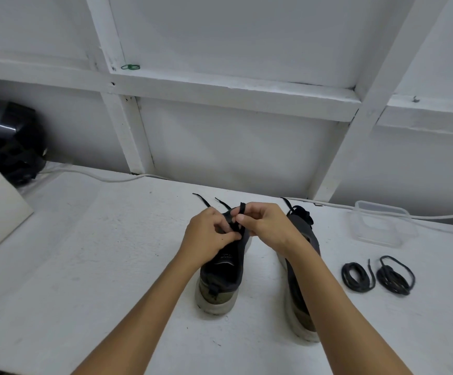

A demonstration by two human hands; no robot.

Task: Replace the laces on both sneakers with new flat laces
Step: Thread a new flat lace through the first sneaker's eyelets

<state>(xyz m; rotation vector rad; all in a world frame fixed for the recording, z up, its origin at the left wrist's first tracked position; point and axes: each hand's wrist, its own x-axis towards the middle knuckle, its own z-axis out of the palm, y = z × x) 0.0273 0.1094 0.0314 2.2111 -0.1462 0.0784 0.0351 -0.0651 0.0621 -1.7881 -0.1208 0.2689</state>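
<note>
Two sneakers stand heels toward the camera on the white surface (pixel 90 266). Over the left sneaker (pixel 221 280) both hands meet: the left hand (pixel 209 236) and right hand (pixel 267 226) each pinch its black lace (pixel 240 216), with the lace ends trailing beyond the toe. Just beside it stands the right sneaker (pixel 301 299), already laced. Two coiled round laces (pixel 376 276) lie to the right, near a clear tub (pixel 382 226).

sneakers (pixel 221 277): 2 | coiled laces (pixel 356 276): 2 | clear container (pixel 382 226): 1 | hands (pixel 209 236): 2
</note>
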